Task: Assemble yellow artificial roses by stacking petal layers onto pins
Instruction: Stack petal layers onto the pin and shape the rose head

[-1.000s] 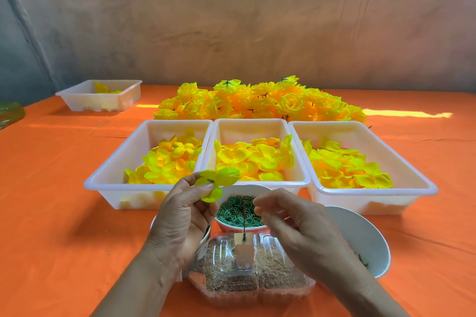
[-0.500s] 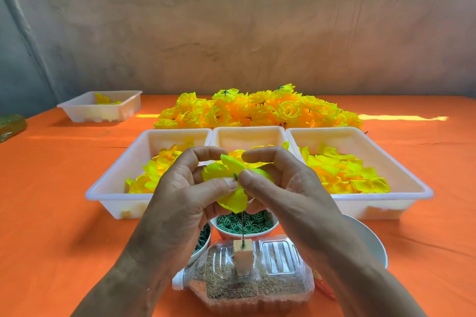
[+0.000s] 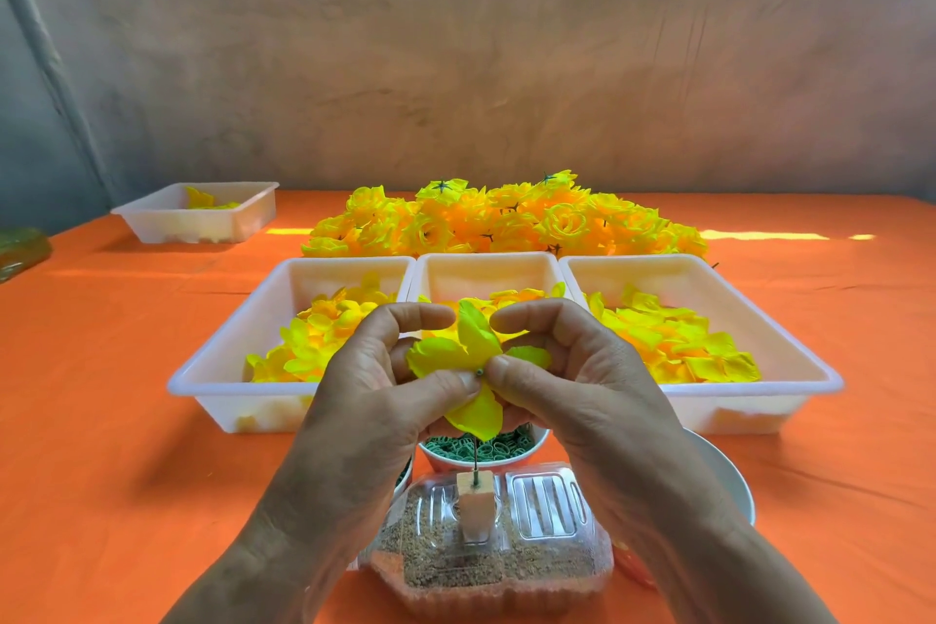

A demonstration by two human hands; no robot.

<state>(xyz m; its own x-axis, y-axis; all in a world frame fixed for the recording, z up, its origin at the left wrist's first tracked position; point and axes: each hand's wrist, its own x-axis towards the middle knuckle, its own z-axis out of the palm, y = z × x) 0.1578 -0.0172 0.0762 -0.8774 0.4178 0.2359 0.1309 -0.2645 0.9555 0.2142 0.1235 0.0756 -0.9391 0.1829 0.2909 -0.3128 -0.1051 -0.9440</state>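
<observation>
Left hand (image 3: 375, 400) and right hand (image 3: 572, 390) pinched the petal (image 3: 440, 357) on the pin (image 3: 476, 459), where a skewed push risked tearing it.

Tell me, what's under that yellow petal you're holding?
A thin green pin runs down from the petal layer into a small block. The fingers hide the petal's underside.

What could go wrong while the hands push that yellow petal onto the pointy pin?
Both thumbs pinch the petal layer right beside the tip of the pin, so the left hand or right hand might get pricked. The thin petal layer could tear or sit crooked. The pin stands in a small wooden block, so a sideways push might bend or tip it.
</observation>
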